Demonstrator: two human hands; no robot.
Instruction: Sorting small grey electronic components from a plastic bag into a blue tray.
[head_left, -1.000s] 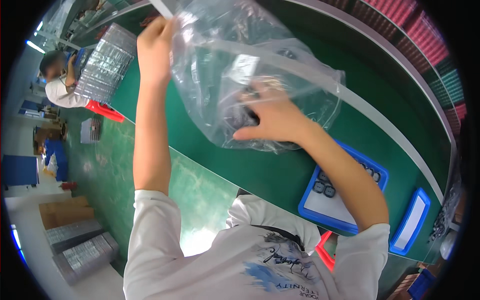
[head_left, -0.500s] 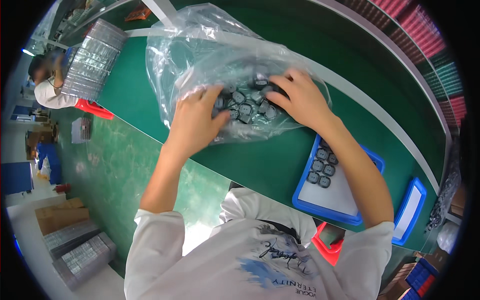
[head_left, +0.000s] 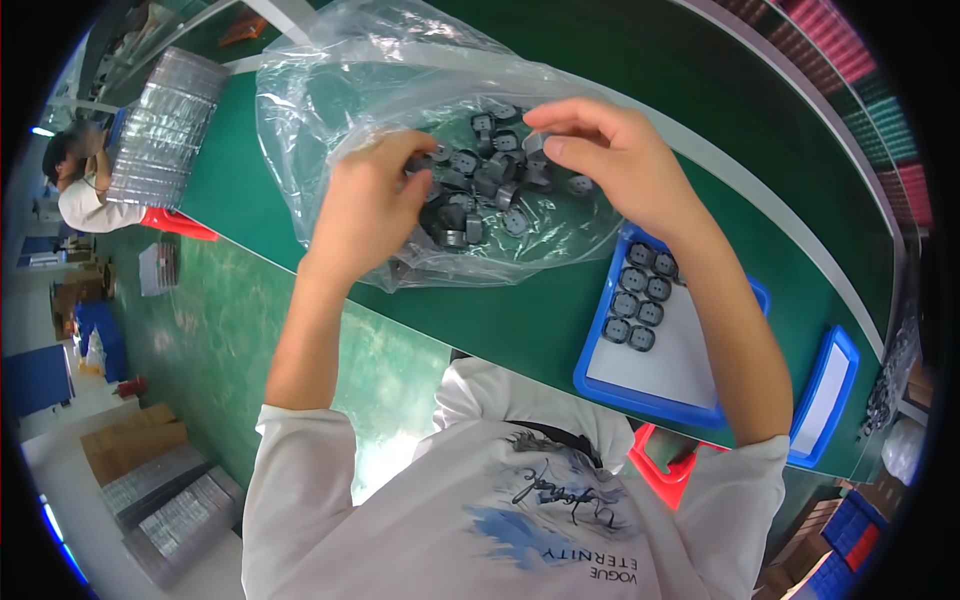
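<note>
A clear plastic bag (head_left: 300, 110) lies spread on the green table, with a heap of small grey plastic housings (head_left: 485, 185) inside its opening. My right hand (head_left: 625, 165) is over the right side of the heap. Its thumb and forefinger pinch one grey housing (head_left: 536, 147). On the heap's left side is my left hand (head_left: 370, 205), fingers curled in at the edge of the pile. What its fingertips close on is hard to make out among the parts. Near my right forearm a blue-rimmed tray (head_left: 640, 402) holds several similar housings (head_left: 640, 285) in rows on its white base.
Another blue-rimmed tray (head_left: 828, 395) lies at the table's right end. A stack of silvery packs (head_left: 170, 125) stands on the far left of the table, near a seated person (head_left: 90, 190). A red stool (head_left: 665, 465) is below the front edge.
The heap has been spread apart, with more housings showing. My right hand has lifted slightly with a housing between thumb and forefinger. My left hand has shifted a little left, its fingers curling in.
</note>
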